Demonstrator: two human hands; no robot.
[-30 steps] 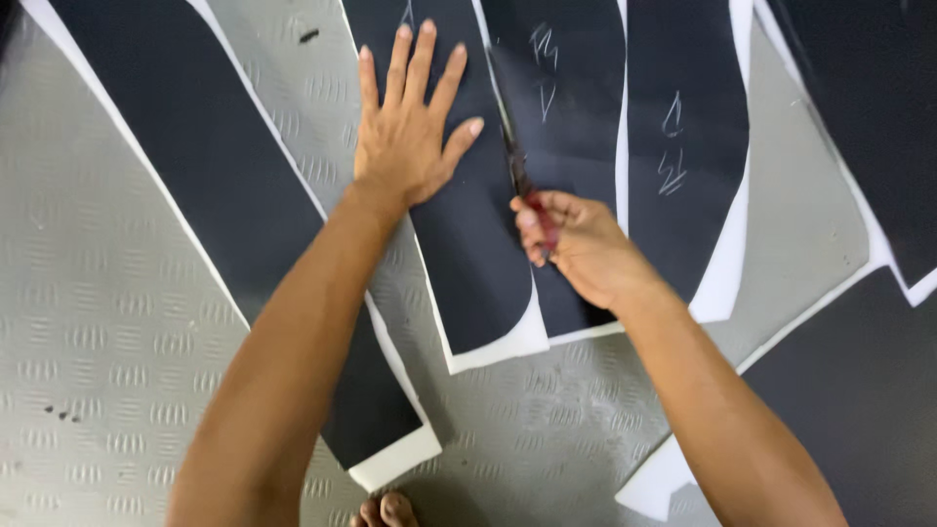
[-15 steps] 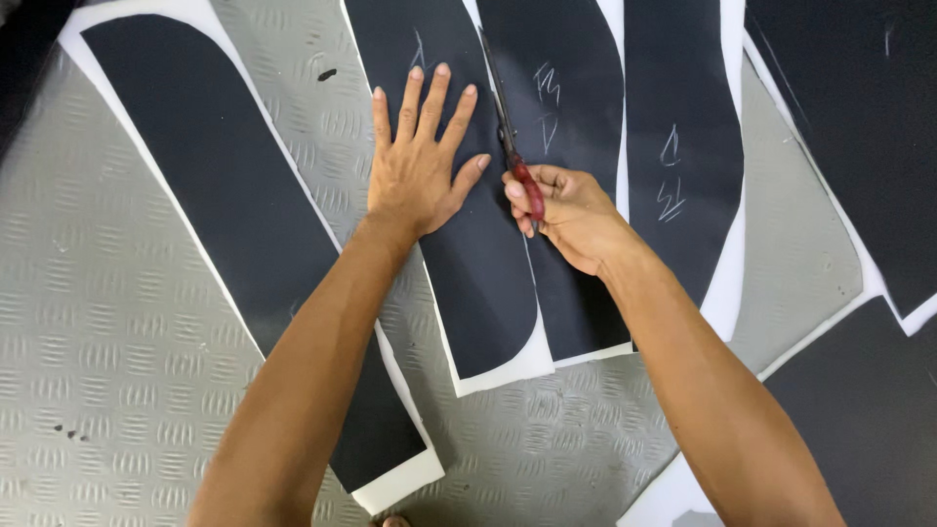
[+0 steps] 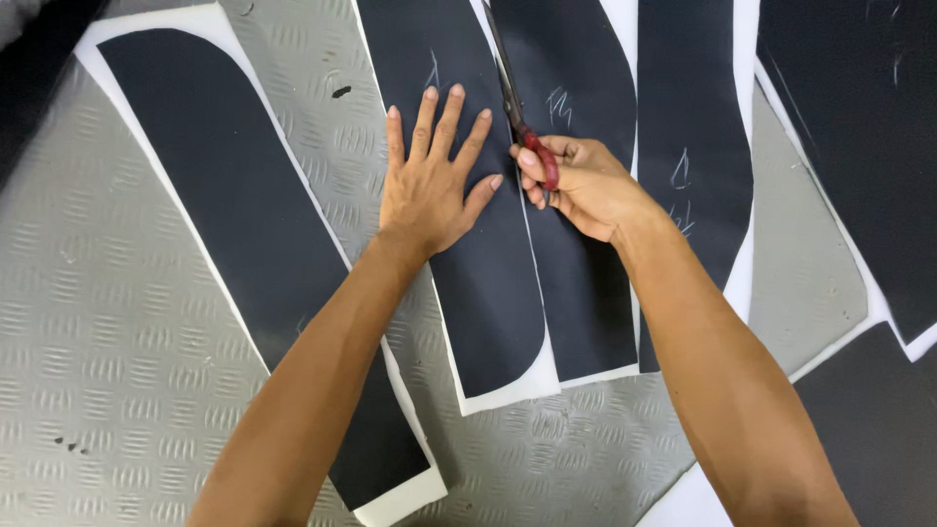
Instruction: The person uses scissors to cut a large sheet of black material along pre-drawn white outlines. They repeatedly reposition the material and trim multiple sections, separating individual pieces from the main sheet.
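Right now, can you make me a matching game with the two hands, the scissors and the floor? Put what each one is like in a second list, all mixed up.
Things:
1. left hand
2. right hand
3. scissors
4. floor

What each is like:
A. red handles, blades pointing away from the person
B. grey metal with a bumpy pattern
C. flat, fingers spread, on a black sheet
D. curled around the handles

Pairs: 1-C, 2-D, 3-A, 4-B

The left hand [image 3: 429, 185] lay flat on a black white-edged curved sheet piece [image 3: 488, 283]; beside it, the right hand [image 3: 576, 185] gripped red-handled scissors [image 3: 522, 117].
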